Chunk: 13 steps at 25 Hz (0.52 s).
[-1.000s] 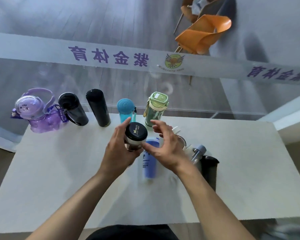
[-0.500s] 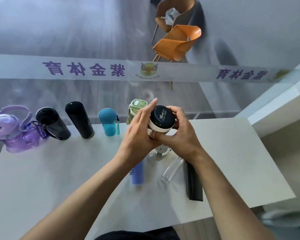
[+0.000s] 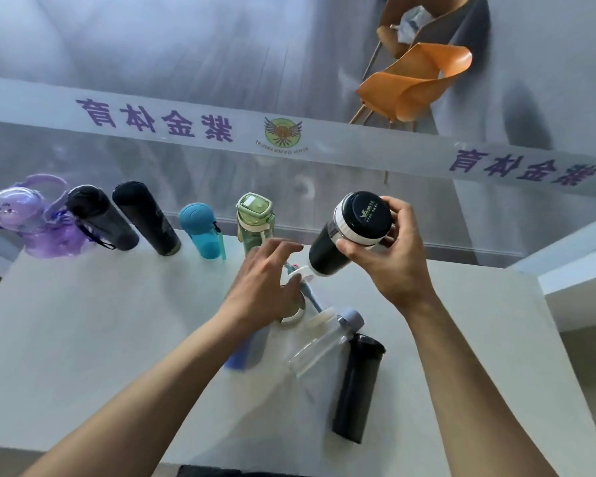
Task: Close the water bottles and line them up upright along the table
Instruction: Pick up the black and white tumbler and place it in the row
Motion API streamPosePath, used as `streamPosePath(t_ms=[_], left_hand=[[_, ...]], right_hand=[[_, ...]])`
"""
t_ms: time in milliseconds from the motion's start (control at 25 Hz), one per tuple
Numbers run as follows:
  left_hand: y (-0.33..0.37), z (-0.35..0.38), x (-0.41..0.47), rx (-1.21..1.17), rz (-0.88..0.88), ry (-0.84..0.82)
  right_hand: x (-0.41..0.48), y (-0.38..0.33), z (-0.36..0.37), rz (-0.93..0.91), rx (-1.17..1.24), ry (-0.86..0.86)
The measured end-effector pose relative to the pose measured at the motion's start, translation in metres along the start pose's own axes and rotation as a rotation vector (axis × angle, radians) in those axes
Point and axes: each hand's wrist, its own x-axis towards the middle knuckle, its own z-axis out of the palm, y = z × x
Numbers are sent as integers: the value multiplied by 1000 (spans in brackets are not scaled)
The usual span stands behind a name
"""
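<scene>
My right hand [image 3: 398, 256] grips a black tumbler [image 3: 350, 232] with a white band and black lid, held tilted just above the table's far edge, right of the row. My left hand [image 3: 264, 287] hovers with fingers apart over lying bottles, holding nothing. Upright along the far edge stand a purple jug [image 3: 28, 218], a black bottle with a strap [image 3: 98, 218], a tall black flask [image 3: 147, 218], a teal bottle [image 3: 202, 230] and a green bottle [image 3: 255, 218]. A blue bottle [image 3: 245, 351], a clear bottle [image 3: 324, 342] and a black flask [image 3: 356, 387] lie on their sides.
The white table [image 3: 100, 339] ends against a glass wall with a printed banner [image 3: 193, 127]. An orange chair [image 3: 415, 80] stands beyond the glass. A round metal-rimmed piece [image 3: 295, 313] lies half under my left hand.
My left hand has let go of the black tumbler and dropped toward the lying bottles. My right hand alone now carries the tumbler, moved right of the green bottle.
</scene>
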Motion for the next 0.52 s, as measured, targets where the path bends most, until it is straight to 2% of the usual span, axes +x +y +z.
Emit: streamPosePath(t_ms=[200,320,520], left_hand=[[39,49,23,208,-85,-63],[58,95,33,199,-153,-144],[44,163,45,386,-329,-205]], right_hand=[[17,64,-31,36,-33,-16],[19,95,-45,68,-83,-16],[22,134,-62,152,-146,-1]])
